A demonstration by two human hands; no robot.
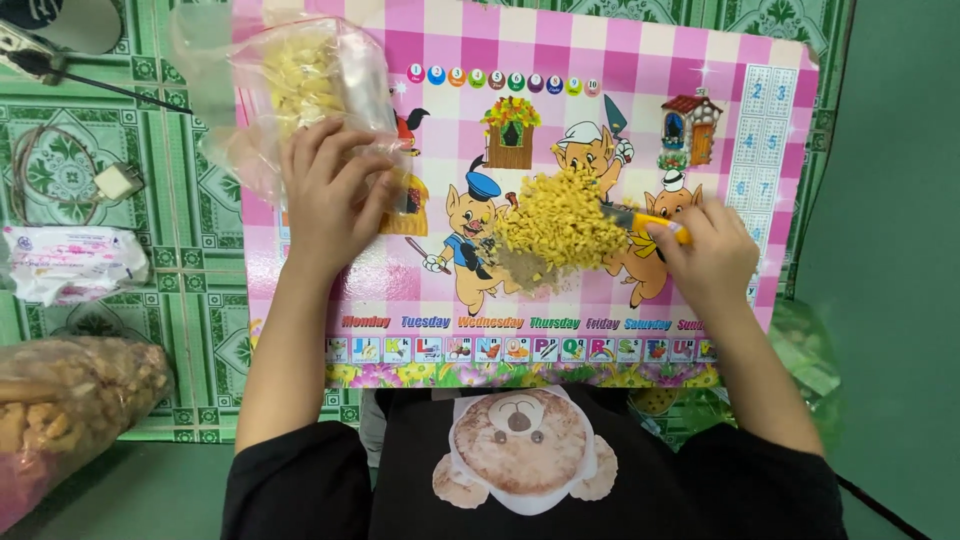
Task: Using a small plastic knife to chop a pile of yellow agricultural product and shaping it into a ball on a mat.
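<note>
Clear snack bag (60,400) lower left. Left hand (330,195) presses pasta bag (305,85); right hand (705,255) fingers grip yellow-handled knife (645,220) beside chopped yellow pile (560,220) on pink mat (620,75).

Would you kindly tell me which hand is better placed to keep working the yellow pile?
Probably the right hand: it holds the yellow-handled knife against the pile. The left hand rests on the plastic bag.

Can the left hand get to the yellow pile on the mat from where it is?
Probably yes. The left hand rests on the clear bag, and only bare pink mat lies between it and the yellow pile. The right hand works the pile's far side with a yellow-handled tool.
</note>
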